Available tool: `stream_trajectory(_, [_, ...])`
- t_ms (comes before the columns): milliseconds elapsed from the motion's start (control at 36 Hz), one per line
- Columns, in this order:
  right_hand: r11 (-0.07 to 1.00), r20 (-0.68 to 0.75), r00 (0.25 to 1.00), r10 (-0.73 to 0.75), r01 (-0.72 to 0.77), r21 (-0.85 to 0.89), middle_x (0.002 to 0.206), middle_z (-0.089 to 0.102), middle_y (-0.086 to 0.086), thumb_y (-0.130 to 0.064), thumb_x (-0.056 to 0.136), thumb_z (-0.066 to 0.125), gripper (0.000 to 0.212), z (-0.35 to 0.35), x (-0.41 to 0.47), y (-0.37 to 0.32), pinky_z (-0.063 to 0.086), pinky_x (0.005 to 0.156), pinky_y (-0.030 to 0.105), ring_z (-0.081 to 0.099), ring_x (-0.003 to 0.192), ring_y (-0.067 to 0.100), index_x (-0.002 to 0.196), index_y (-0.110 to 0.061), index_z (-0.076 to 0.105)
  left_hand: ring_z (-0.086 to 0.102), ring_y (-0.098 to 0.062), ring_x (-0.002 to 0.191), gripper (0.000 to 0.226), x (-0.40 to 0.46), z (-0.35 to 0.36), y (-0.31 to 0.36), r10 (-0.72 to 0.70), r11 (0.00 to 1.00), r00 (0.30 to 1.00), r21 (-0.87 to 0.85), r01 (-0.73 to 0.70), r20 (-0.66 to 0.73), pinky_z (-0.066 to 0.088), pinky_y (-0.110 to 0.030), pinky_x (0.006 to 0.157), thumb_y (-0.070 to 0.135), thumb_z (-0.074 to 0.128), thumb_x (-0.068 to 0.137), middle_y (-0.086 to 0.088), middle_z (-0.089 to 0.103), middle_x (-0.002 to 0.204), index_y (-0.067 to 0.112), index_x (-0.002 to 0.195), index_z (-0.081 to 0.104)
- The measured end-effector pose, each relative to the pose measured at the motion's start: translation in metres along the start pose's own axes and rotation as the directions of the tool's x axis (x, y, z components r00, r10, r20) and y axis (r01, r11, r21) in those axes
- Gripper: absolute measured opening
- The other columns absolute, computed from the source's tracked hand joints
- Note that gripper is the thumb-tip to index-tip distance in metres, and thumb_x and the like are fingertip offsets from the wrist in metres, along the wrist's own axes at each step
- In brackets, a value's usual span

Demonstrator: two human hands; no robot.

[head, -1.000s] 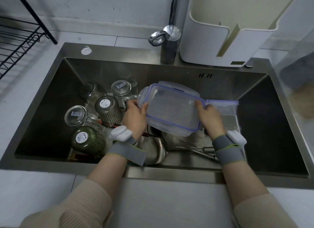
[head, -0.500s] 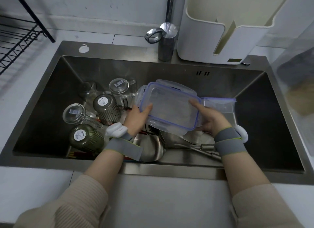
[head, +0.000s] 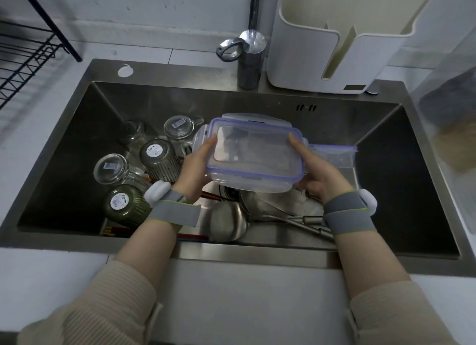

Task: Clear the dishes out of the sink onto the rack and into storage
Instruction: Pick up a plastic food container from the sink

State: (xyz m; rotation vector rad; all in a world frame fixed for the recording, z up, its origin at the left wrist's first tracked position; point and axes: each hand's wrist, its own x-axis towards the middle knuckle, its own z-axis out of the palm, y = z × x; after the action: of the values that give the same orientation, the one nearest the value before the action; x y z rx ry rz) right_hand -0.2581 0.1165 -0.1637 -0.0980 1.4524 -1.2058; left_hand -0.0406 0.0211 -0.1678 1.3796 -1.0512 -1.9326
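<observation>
A clear plastic food container (head: 253, 154) with a purple-rimmed lid is held above the steel sink (head: 77, 128). My left hand (head: 195, 168) grips its left end, thumb on the lid. My right hand (head: 318, 176) grips its right end, thumb on the lid's corner. A second purple-edged plastic lid (head: 334, 155) lies in the sink behind my right hand. Several upturned glasses and ribbed cups (head: 159, 156) stand at the sink's left. Under the container lie a steel ladle (head: 226, 223), other metal utensils (head: 306, 222) and red chopsticks (head: 192, 238).
A black wire rack (head: 23, 59) stands on the counter at the far left. The faucet (head: 248, 54) rises behind the sink. A white plastic holder (head: 332, 48) sits at the back right. A translucent bin (head: 450, 128) stands at the right edge.
Both hands have turned the container from tilted to nearly level, lid up, and lifted it slightly. My thumbs now lie on top of the lid.
</observation>
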Motion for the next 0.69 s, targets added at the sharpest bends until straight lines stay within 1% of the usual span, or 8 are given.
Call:
stream_trajectory(83, [0.997, -0.002, 1.000, -0.020, 0.020, 0.077, 0.112, 0.072, 0.007, -0.052, 0.084, 0.066, 0.048, 0.0014, -0.0024, -0.0024, 0.053, 0.093, 0.048, 0.067, 0.107, 0.026, 0.119, -0.018, 0.065, 0.071, -0.018, 0.095, 0.044, -0.0008, 0.0000, 0.0003, -0.003, 1.000, 1.000, 0.018, 0.003, 0.006, 0.057, -0.027, 0.068, 0.049, 0.060, 0.090, -0.004, 0.073, 0.109, 0.019, 0.121, 0.064])
stream_trajectory(167, [0.985, 0.039, 0.999, -0.006, -0.001, 0.175, 0.116, 0.069, 0.010, -0.065, 0.091, 0.043, 0.060, 0.0018, -0.0021, -0.0053, 0.054, 0.084, 0.045, 0.066, 0.105, 0.028, 0.124, -0.019, 0.063, 0.071, -0.015, 0.094, 0.043, -0.0013, -0.0006, 0.0009, -0.006, 1.000, 1.000, 0.004, 0.006, 0.017, 0.057, -0.026, 0.066, 0.048, 0.060, 0.090, 0.000, 0.074, 0.106, 0.020, 0.122, 0.063])
stream_trajectory(250, [0.951, 0.060, 0.998, 0.026, -0.043, 0.306, 0.110, 0.068, 0.011, -0.060, 0.097, 0.033, 0.057, -0.0008, -0.0005, -0.0061, 0.051, 0.075, 0.046, 0.064, 0.099, 0.029, 0.125, -0.018, 0.060, 0.071, -0.014, 0.094, 0.041, -0.0011, -0.0014, 0.0013, -0.017, 1.000, 1.000, -0.024, 0.017, 0.010, 0.057, -0.026, 0.066, 0.047, 0.061, 0.090, 0.002, 0.073, 0.108, 0.021, 0.123, 0.062])
stream_trajectory(361, [0.953, 0.021, 0.999, 0.044, -0.049, 0.300, 0.105, 0.068, 0.007, -0.055, 0.098, 0.037, 0.048, 0.0005, 0.0012, -0.0047, 0.051, 0.072, 0.047, 0.064, 0.094, 0.027, 0.124, -0.021, 0.058, 0.072, -0.013, 0.092, 0.043, -0.0012, -0.0018, 0.0006, -0.015, 1.000, 1.000, -0.021, 0.016, 0.023, 0.057, -0.026, 0.067, 0.047, 0.061, 0.090, 0.004, 0.074, 0.106, 0.021, 0.124, 0.062])
stream_trajectory(444, [0.940, 0.015, 0.999, 0.051, -0.053, 0.336, 0.091, 0.069, 0.003, -0.051, 0.098, 0.042, 0.038, 0.0015, 0.0010, -0.0039, 0.053, 0.068, 0.043, 0.066, 0.085, 0.023, 0.105, -0.022, 0.064, 0.071, -0.013, 0.094, 0.047, -0.0013, -0.0011, 0.0001, -0.017, 1.000, 0.999, -0.019, 0.018, 0.034, 0.057, -0.025, 0.066, 0.048, 0.061, 0.090, 0.002, 0.073, 0.108, 0.018, 0.126, 0.061])
stream_trajectory(556, [0.921, 0.005, 0.997, 0.078, -0.074, 0.382, 0.079, 0.068, -0.001, -0.050, 0.095, 0.049, 0.035, 0.0007, 0.0014, -0.0044, 0.052, 0.072, 0.045, 0.065, 0.083, 0.022, 0.085, -0.021, 0.065, 0.071, -0.014, 0.095, 0.049, -0.0011, -0.0007, -0.0006, -0.023, 1.000, 0.999, -0.007, 0.023, 0.040, 0.057, -0.025, 0.065, 0.049, 0.061, 0.089, 0.001, 0.073, 0.109, 0.017, 0.126, 0.061])
stream_trajectory(611, [0.912, 0.013, 0.995, 0.099, -0.096, 0.398, 0.081, 0.067, -0.001, -0.050, 0.094, 0.052, 0.033, 0.0013, 0.0013, -0.0053, 0.052, 0.075, 0.047, 0.064, 0.085, 0.022, 0.083, -0.021, 0.065, 0.071, -0.014, 0.096, 0.051, -0.0006, -0.0017, -0.0010, -0.024, 1.000, 0.999, -0.002, 0.024, 0.048, 0.057, -0.025, 0.065, 0.049, 0.061, 0.089, 0.000, 0.073, 0.111, 0.017, 0.128, 0.060])
stream_trajectory(695, [0.904, 0.024, 0.993, 0.112, -0.112, 0.413, 0.093, 0.066, -0.001, -0.049, 0.093, 0.054, 0.030, 0.0018, 0.0006, -0.0064, 0.049, 0.088, 0.049, 0.062, 0.098, 0.023, 0.087, -0.021, 0.064, 0.071, -0.015, 0.096, 0.052, 0.0002, -0.0030, -0.0009, -0.032, 0.999, 0.998, 0.016, 0.031, 0.061, 0.056, -0.028, 0.070, 0.051, 0.062, 0.088, 0.000, 0.073, 0.110, 0.017, 0.127, 0.060])
